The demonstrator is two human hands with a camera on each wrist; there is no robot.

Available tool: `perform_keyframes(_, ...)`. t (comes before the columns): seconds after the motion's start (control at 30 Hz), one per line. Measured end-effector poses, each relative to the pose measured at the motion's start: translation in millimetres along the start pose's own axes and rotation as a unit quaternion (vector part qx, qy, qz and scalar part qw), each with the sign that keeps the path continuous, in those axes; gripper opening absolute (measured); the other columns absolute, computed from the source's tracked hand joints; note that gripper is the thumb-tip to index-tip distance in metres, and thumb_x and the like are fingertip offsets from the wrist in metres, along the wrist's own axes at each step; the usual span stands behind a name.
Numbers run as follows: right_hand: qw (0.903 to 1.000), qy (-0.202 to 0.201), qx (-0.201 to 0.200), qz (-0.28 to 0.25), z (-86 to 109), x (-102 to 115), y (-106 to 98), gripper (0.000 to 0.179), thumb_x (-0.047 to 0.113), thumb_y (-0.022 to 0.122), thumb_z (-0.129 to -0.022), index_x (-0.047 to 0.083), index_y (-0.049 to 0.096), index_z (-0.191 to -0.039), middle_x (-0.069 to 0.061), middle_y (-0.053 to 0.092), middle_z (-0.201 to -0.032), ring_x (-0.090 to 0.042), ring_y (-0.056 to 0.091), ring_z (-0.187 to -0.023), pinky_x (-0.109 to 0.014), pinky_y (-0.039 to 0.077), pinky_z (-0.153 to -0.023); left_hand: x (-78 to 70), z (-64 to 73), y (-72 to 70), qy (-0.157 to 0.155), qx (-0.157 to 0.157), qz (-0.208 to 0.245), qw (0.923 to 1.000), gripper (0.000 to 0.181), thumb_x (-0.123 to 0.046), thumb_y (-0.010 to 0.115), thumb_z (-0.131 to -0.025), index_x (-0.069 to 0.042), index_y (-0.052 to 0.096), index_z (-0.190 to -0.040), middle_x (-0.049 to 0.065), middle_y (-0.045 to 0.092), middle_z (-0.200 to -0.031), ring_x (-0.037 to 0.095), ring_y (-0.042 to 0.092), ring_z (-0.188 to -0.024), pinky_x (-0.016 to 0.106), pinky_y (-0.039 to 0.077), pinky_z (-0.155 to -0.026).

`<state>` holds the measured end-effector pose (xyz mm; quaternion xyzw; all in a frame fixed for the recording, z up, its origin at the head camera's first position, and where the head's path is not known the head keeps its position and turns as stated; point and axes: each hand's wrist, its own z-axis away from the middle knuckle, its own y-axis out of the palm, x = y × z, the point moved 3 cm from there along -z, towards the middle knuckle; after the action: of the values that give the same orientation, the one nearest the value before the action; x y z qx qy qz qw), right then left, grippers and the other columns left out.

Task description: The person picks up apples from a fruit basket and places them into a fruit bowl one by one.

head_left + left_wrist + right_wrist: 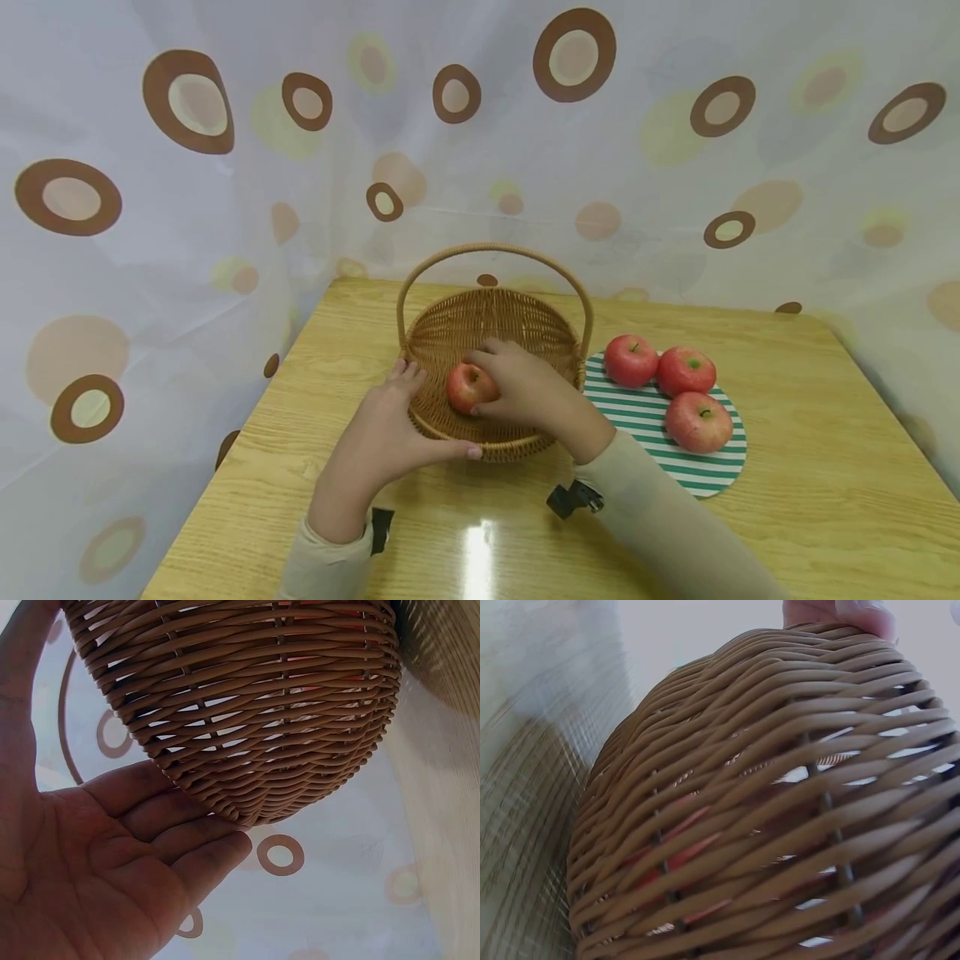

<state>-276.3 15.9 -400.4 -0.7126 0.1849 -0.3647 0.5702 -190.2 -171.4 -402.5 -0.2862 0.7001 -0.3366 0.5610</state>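
Note:
In the head view, a wicker basket [495, 312] with a tall arched handle stands on the table. My right hand [528, 387] reaches inside it and grips a red apple [467, 390] low in the bowl, thumb on the near side and fingers over the far side. My left hand [382, 442] rests against the basket's left front, its thumb along the front rim and its fingers near the handle's base. Those fingers lie fairly straight against the woven side [247, 712] in the left wrist view. Red shows through the weave [780, 787] in the right wrist view.
Right of the basket lies a round green-and-white striped mat [637, 417]. Three red apples sit on it: one at the back left [631, 361], another beside it [686, 372], and a nearer one [699, 423]. A patterned curtain [480, 150] stands behind the wooden table [810, 433].

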Motion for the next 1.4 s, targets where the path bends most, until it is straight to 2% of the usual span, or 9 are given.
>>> perform_keyframes(0.17,0.9999,0.003,0.014,0.006,-4.0,0,2,0.071,0.032,0.09,-0.087,0.011,0.061,-0.149,-0.015,0.056,-0.152,-0.035,0.058,-0.136,-0.05,0.057,-0.106,-0.2,-0.8,-0.4,0.003,-0.004,-0.003,1.0,0.136,-0.085,0.086,-0.057,0.0,0.049,-0.157,0.022,0.045,-0.162,0.041,0.024,-0.161,0.058,0.036,-0.124)
perform_keyframes(0.3,0.9987,0.007,0.044,-0.026,-5.9,0,4,0.08,0.026,0.09,-0.088,0.013,0.052,-0.157,-0.022,0.041,-0.166,-0.043,0.045,-0.15,-0.056,0.049,-0.116,-0.6,-0.6,0.1,0.002,-0.003,-0.001,1.0,0.135,-0.084,0.086,-0.058,-0.001,0.048,-0.158,0.021,0.045,-0.163,0.041,0.024,-0.161,0.057,0.035,-0.125)
perform_keyframes(0.4,0.9973,0.002,0.062,-0.037,-6.8,-1,6,0.086,0.021,0.09,-0.087,0.012,0.047,-0.161,-0.027,0.034,-0.169,-0.048,0.037,-0.155,-0.059,0.044,-0.12,-1.2,-1.1,0.5,0.008,-0.005,-0.002,1.0,0.134,-0.083,0.087,-0.059,-0.001,0.048,-0.158,0.021,0.044,-0.163,0.042,0.025,-0.16,0.057,0.035,-0.125)
perform_keyframes(0.5,0.9966,-0.004,0.074,-0.035,-7.8,-2,8,0.086,0.02,0.09,-0.088,0.01,0.046,-0.161,-0.028,0.035,-0.167,-0.049,0.038,-0.154,-0.06,0.043,-0.12,-1.8,-1.6,0.7,0.011,-0.009,-0.007,0.9999,0.133,-0.082,0.087,-0.06,0.001,0.049,-0.156,0.022,0.046,-0.161,0.042,0.026,-0.16,0.056,0.036,-0.124)
perform_keyframes(0.93,0.9933,0.015,0.111,-0.029,-9.1,-6,13,0.083,0.023,0.089,-0.089,0.011,0.048,-0.16,-0.023,0.04,-0.167,-0.045,0.039,-0.154,-0.058,0.042,-0.121,-1.9,-1.5,1.5,0.015,-0.011,-0.013,0.9998,0.131,-0.083,0.086,-0.061,0.001,0.051,-0.155,0.023,0.049,-0.16,0.043,0.028,-0.159,0.056,0.038,-0.123)
perform_keyframes(1.13,0.9929,0.01,0.113,-0.036,-9.4,-4,14,0.078,0.022,0.09,-0.088,0.012,0.053,-0.156,-0.019,0.044,-0.164,-0.044,0.044,-0.149,-0.059,0.048,-0.116,-0.1,-0.3,2.6,0.017,-0.017,-0.026,0.9994,0.131,-0.085,0.085,-0.06,0.003,0.053,-0.153,0.024,0.052,-0.157,0.043,0.032,-0.157,0.055,0.04,-0.122)
perform_keyframes(1.4,0.994,-0.01,0.106,-0.027,-9.2,0,10,0.073,0.023,0.092,-0.086,0.013,0.059,-0.15,-0.015,0.053,-0.155,-0.043,0.051,-0.141,-0.056,0.052,-0.111,0.2,0.8,1.6,0.011,-0.018,-0.027,0.9994,0.133,-0.085,0.085,-0.06,0.003,0.051,-0.154,0.024,0.05,-0.158,0.042,0.03,-0.158,0.056,0.039,-0.123)
